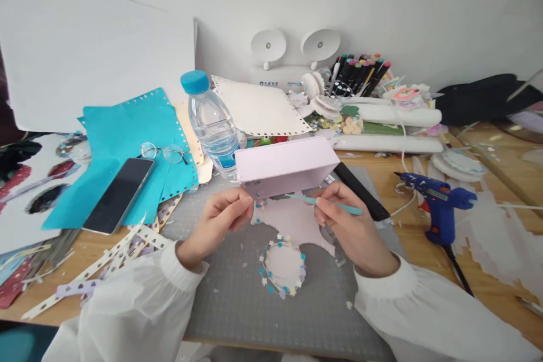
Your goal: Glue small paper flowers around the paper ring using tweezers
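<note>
My left hand is closed in a pinch beside the lower left corner of a folded lilac card; whatever lies between the fingertips is too small to make out. In my right hand is a slim teal tool that looks like tweezers, its thin tip pointing left, under the card. Tiny blue flower pieces show near my left fingertips. Below the card lies a lilac paper offcut with curved edges. Nearer to me on the mat rests a small wreath of blue, white and purple paper flowers.
A grey cutting mat covers the table's middle. Behind my left hand stands a water bottle; a phone and glasses lie on blue paper. At right are a black bar and a blue glue gun with its cord.
</note>
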`<state>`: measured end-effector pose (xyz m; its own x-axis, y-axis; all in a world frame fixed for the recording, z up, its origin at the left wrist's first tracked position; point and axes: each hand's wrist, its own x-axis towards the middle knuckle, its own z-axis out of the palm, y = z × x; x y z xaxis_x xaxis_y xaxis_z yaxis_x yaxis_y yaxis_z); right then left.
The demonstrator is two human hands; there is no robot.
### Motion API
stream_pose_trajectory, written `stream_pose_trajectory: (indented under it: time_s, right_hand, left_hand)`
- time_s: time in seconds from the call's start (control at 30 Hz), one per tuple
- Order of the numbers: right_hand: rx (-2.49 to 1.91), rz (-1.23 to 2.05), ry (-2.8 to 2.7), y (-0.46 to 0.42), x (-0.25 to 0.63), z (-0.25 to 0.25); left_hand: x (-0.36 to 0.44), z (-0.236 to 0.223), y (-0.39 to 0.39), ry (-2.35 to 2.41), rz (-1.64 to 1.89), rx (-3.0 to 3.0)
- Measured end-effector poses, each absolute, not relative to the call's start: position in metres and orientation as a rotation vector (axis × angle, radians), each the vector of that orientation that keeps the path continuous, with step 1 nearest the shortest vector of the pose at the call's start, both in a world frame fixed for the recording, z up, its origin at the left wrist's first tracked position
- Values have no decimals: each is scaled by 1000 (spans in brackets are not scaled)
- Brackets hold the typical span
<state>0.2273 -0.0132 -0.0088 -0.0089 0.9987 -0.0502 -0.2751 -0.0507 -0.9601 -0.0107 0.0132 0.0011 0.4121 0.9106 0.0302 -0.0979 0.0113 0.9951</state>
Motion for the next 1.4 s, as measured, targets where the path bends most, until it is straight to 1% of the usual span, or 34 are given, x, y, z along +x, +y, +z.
stream_pose_trajectory:
  time_s: [0.1,0.2,0.3,0.37,0.5,0.83,1.0,1.2,1.4]
  right_hand:
    - [-1018,1372,-1134,-11,221,-8]
    - [-923,1448,-1262,-13,215,-11]
    - [-754,1553,-1310,-18,215,-15]
    - [-702,1559,-1351,-20,217,-16]
    - [-751,1496,-1505,-21,221,-15]
    - [-799,1498,-1690,-22,222,-18]
    - [-759,1513,-1613,-20,224,-18]
    - [-717,1587,-1467,-17,227,-21]
    - [-712,1667,-1296,-16,227,-20]
  left_hand:
    - [-10,1,13,808,891,1381]
    - [-10,3,12,802,856,1408]
    - [-12,5,11,799,890,1363]
    - [-13,6,11,788,929,1312]
    - [-16,8,12,714,1007,1202]
    - [-23,25,26,501,1088,835]
    - [-28,22,28,400,976,908]
    - [-26,6,24,634,675,1252]
    - [-33,4,30,655,769,1346]
